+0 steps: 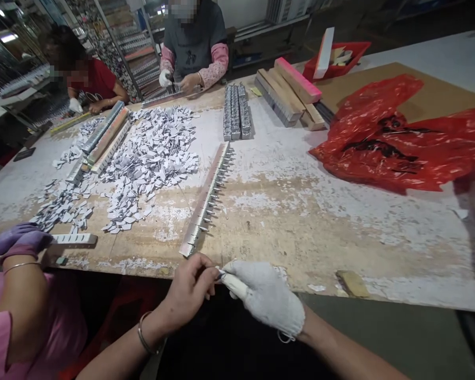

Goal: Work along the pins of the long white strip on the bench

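Note:
Near the table's front edge, my bare left hand (190,283), with a bangle at the wrist, is closed in a pinch. My right hand (263,293), in a white knit glove, is also closed, its thumb and fingers meeting my left fingertips. Something small is between the two hands, mostly hidden by the fingers, and I cannot make out its kind. Just beyond my left hand, a long narrow bar (202,211) lies slanted on the table, with a row of thin pieces sticking out along its right side.
Left of the bar is a large pile of small white and grey flat pieces (154,142). Wrapped silver bars (237,112), wooden blocks (281,95) and a red plastic bag (404,137) lie farther back. A co-worker's purple-gloved hands (21,240) hold a slotted strip (75,239) at left. Two people work across the table.

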Demonstrator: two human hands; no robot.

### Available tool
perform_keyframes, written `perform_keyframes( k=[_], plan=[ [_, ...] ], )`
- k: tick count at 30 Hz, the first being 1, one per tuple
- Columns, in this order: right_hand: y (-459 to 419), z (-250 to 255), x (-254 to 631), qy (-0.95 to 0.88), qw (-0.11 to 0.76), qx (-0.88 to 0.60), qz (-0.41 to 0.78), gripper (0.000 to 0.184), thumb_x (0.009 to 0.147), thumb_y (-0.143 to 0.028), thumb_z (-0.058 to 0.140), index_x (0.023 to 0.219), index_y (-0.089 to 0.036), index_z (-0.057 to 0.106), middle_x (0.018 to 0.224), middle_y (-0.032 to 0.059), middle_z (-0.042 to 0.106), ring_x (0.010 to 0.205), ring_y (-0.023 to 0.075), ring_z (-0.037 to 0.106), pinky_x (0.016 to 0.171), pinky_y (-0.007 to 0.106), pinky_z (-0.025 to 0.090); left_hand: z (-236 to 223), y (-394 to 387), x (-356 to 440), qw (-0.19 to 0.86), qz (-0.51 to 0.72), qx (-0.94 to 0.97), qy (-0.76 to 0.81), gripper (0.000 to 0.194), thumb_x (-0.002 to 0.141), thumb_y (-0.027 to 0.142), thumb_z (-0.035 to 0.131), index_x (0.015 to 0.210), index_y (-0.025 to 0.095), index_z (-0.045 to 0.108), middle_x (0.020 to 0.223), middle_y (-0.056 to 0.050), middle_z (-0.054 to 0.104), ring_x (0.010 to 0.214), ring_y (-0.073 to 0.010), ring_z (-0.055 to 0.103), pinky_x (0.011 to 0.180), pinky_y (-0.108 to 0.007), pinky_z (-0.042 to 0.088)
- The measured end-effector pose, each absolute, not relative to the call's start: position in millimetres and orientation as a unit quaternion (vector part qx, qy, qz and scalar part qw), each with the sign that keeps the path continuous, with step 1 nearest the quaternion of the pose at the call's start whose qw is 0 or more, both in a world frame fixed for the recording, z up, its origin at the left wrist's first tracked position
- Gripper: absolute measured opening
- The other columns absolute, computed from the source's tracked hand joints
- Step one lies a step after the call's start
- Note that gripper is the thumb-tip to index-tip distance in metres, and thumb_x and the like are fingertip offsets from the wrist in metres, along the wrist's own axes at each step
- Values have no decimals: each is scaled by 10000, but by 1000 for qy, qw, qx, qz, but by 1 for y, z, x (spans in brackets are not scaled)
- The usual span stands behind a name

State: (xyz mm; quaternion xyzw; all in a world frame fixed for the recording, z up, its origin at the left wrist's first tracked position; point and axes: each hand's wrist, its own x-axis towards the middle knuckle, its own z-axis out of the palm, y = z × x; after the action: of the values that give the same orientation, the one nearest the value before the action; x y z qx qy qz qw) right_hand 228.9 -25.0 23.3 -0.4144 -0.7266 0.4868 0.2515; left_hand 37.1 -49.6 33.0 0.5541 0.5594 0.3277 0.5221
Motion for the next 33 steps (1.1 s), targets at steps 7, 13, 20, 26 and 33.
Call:
perform_keyframes(
  k=[7,13,20,26,33],
  plan=[
    [-15,15,211,-693,120,-425,570,157,936,-257,437,860,-211,567,633,-46,616,480,89,550,459,183,356,31,-49,29,391,286,674,558,253,998,317,436,782,204,504,687,9,521,615,-124,467,594,-248,378],
    [7,17,207,-661,68,-385,641,220,963,-366,450,1093,-224,556,661,-65,606,433,90,541,414,176,385,29,-42,9,436,259,673,539,264,1010,343,418,797,207,497,597,43,481,555,-115,458,579,-244,377],
    [27,-14,176,-830,37,-485,272,270,1007,-300,411,939,-188,647,819,58,720,738,187,678,593,256,373,1,12,-19,213,270,660,667,252,1010,345,385,824,214,495,667,16,525,567,-145,477,552,-271,344],
    [26,-42,149,-842,-8,-525,124,205,917,-117,458,893,-175,653,734,91,699,715,246,702,539,283,311,-41,52,-21,148,250,720,630,225,1017,255,341,927,196,538,812,-48,605,747,-198,568,688,-324,430],
    [34,-41,148,-871,-23,-477,115,140,867,-101,519,885,-163,644,724,81,701,654,208,685,524,280,303,-48,47,-21,160,252,719,628,236,1019,231,339,894,201,537,856,-55,597,818,-200,569,717,-312,442]
  ],
)
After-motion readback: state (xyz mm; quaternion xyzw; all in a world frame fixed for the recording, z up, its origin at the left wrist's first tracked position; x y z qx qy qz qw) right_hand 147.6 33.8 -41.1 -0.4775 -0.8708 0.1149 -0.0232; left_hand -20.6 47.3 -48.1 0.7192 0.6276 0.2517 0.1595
